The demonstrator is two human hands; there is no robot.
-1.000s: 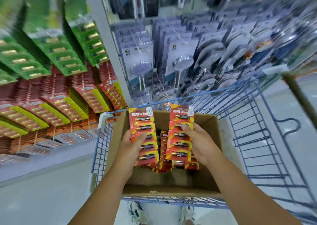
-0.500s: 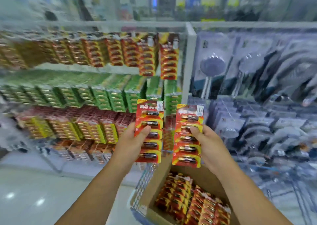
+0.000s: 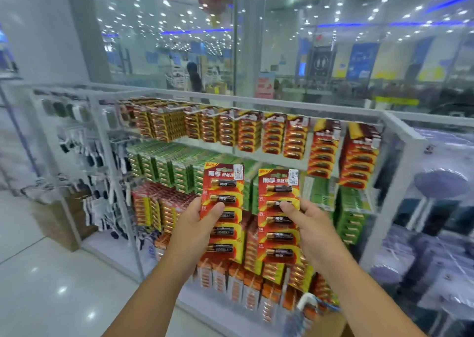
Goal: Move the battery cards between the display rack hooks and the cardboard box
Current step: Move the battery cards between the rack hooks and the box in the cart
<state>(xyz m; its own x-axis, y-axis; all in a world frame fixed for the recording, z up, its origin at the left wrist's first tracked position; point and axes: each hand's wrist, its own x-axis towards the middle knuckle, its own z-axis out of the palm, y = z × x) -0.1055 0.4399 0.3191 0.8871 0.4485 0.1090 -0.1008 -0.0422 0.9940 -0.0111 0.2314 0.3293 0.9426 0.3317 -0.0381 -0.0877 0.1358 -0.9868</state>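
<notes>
Seen from a head camera, looking forward at a shop display rack (image 3: 395,121). Held up in front of the rack: two red-and-yellow battery cards, upright, side by side but apart, each with a column of batteries down its front. Left battery card (image 3: 222,182) gripped by the left hand (image 3: 197,223), thumb pressed across the card's front near the middle, fingers hidden behind. Right battery card (image 3: 278,236) pinched by the right hand (image 3: 311,230), thumb on the front, fingers behind. Hands apart, each clamped on its own card, forearms reaching up from the bottom edge. Behind the cards, rows of hanging packs: orange and red battery packs (image 3: 295,136) along the top hooks, green packs (image 3: 164,162) on the row below, more red and yellow ones lower down. Corner of the cardboard box (image 3: 331,324) visible at the bottom edge, blurred, beneath the right forearm. Glossy white floor (image 3: 51,285) to the left.
</notes>
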